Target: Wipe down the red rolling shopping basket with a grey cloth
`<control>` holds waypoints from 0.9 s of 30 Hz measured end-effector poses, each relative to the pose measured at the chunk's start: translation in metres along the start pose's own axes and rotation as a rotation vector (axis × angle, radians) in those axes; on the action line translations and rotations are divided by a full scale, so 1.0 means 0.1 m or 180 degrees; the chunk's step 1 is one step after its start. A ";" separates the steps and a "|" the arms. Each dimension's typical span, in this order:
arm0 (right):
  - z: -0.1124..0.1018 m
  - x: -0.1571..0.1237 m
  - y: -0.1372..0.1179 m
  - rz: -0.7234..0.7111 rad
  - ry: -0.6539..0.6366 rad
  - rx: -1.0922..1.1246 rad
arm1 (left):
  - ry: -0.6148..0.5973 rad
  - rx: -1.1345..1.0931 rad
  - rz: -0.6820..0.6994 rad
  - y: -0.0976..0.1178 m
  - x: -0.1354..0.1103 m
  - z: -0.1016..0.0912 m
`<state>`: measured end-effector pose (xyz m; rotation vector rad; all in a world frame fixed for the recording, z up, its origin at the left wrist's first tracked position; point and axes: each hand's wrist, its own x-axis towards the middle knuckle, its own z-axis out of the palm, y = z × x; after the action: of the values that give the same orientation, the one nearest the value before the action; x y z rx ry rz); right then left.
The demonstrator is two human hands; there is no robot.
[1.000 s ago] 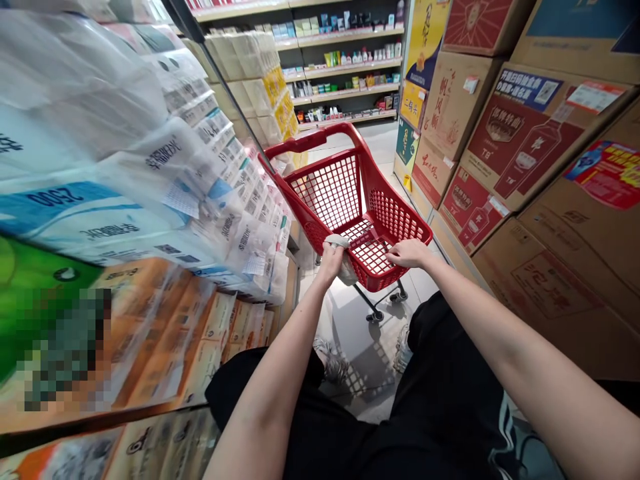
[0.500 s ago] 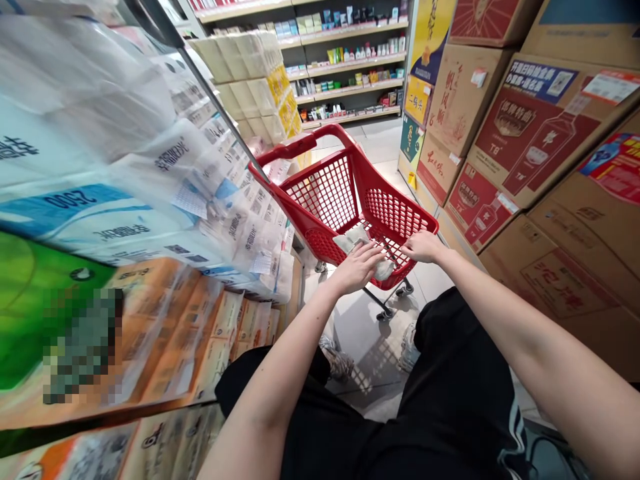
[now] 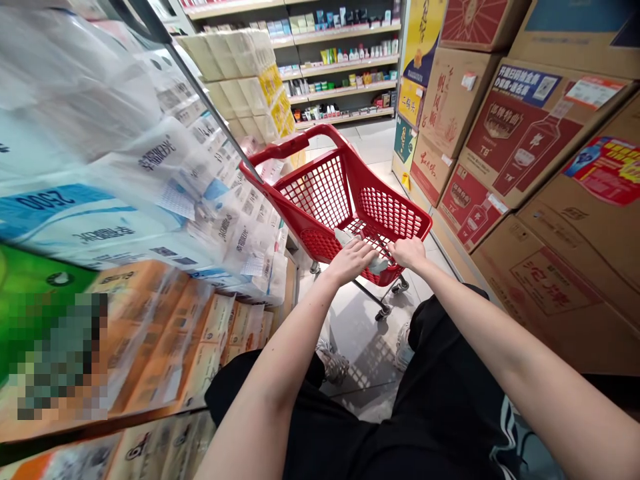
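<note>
Hands meet at the near rim of a red trolley (image 3: 345, 193), which stands on the pale floor tiles (image 3: 355, 327) just past the person's knees, slightly toward 12 o'clock from the middle of the view. The left hand (image 3: 350, 260) lies palm down with fingers spread, pressing on a pale cloth (image 3: 379, 265) draped over that rim. One crumpled bit of the cloth shows inside the basket at 11 o'clock from the fingertips, and another hangs outside at the hand's 3 o'clock. The right hand (image 3: 409, 252) sits just beside it at 3 o'clock, fingers curled over the same rim and closed on it. Whether the two hands touch cannot be told. The trolley's handle (image 3: 280, 148) rises at the far end, at 11 o'clock from the hands, and its wheels (image 3: 383, 312) show at 5 o'clock beneath them. Wrapped tissue packs (image 3: 165, 173) fill the shelving at 9 o'clock, close beside the trolley. Stacked cardboard boxes (image 3: 525, 133) line the aisle at 3 o'clock. Far shelves (image 3: 345, 63) of small bottles cross the aisle's end at 12 o'clock. Black trousers (image 3: 440, 400) fill the view at 6 o'clock.
</note>
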<state>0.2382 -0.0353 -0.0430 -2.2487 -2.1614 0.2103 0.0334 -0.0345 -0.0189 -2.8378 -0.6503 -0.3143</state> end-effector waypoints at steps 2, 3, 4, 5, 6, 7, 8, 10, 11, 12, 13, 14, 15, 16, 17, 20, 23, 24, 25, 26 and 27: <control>0.00 0.02 0.01 -0.0003 0.0063 0.0033 | -0.0024 0.0033 -0.0050 -0.14 -0.04 -0.02; 0.00 0.02 0.01 -0.0006 0.0087 0.0045 | -0.0037 0.0046 -0.0115 -0.22 -0.06 -0.03; 0.00 0.03 0.01 -0.0001 0.0100 0.0056 | -0.0038 0.0062 -0.0217 -0.31 -0.09 -0.05; 0.00 0.03 0.01 0.0008 0.0103 0.0068 | -0.0029 0.0086 -0.0343 -0.38 -0.11 -0.06; 0.00 0.03 0.01 0.0020 0.0103 0.0077 | -0.0003 0.0120 -0.0485 -0.45 -0.14 -0.06; -0.01 0.03 0.01 0.0031 0.0100 0.0079 | 0.0028 0.0161 -0.0614 -0.50 -0.16 -0.06; -0.01 0.03 0.01 0.0040 0.0097 0.0075 | 0.0063 0.0206 -0.0721 -0.53 -0.17 -0.05; -0.01 0.03 0.02 0.0064 0.0089 0.0053 | 0.0132 0.0289 -0.0861 -0.53 -0.17 -0.03; -0.01 0.04 0.02 0.0084 0.0086 0.0040 | 0.0158 0.0322 -0.0894 -0.50 -0.16 -0.01; -0.02 0.04 0.03 0.0121 0.0089 0.0036 | 0.0179 0.0351 -0.0916 -0.47 -0.15 0.01; -0.02 0.04 0.03 0.0168 0.0106 0.0042 | 0.0191 0.0374 -0.0925 -0.43 -0.13 0.02; -0.01 0.04 0.03 0.0220 0.0141 0.0061 | 0.0198 0.0391 -0.0925 -0.39 -0.11 0.03; -0.01 0.03 0.02 0.0272 0.0180 0.0088 | 0.0201 0.0401 -0.0918 -0.35 -0.10 0.04; -0.01 0.02 -0.01 0.0320 0.0220 0.0127 | 0.0202 0.0407 -0.0908 -0.32 -0.08 0.04; -0.01 0.01 -0.04 0.0365 0.0265 0.0179 | 0.0205 0.0412 -0.0908 -0.30 -0.06 0.05; -0.01 -0.05 -0.14 0.0582 0.0334 0.0423 | 0.0228 0.0446 -0.0953 -0.24 0.00 0.04; -0.03 -0.10 -0.19 0.0854 0.0329 0.0663 | 0.0205 0.0473 -0.0969 -0.18 0.07 0.05; -0.04 -0.11 -0.18 0.0885 0.0320 0.0694 | 0.0194 0.0477 -0.0971 -0.16 0.10 0.05; -0.04 -0.13 -0.16 0.0868 0.0329 0.0694 | 0.0188 0.0479 -0.0980 -0.13 0.12 0.06; -0.05 -0.14 -0.12 0.0819 0.0347 0.0674 | 0.0183 0.0478 -0.0990 -0.11 0.14 0.06; -0.06 -0.15 -0.08 0.0761 0.0373 0.0641 | 0.0177 0.0473 -0.0998 -0.09 0.16 0.06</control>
<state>0.2305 -0.0496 -0.0353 -2.3331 -1.7289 0.2775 0.0449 -0.0188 -0.0190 -2.5734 -1.0613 -0.3761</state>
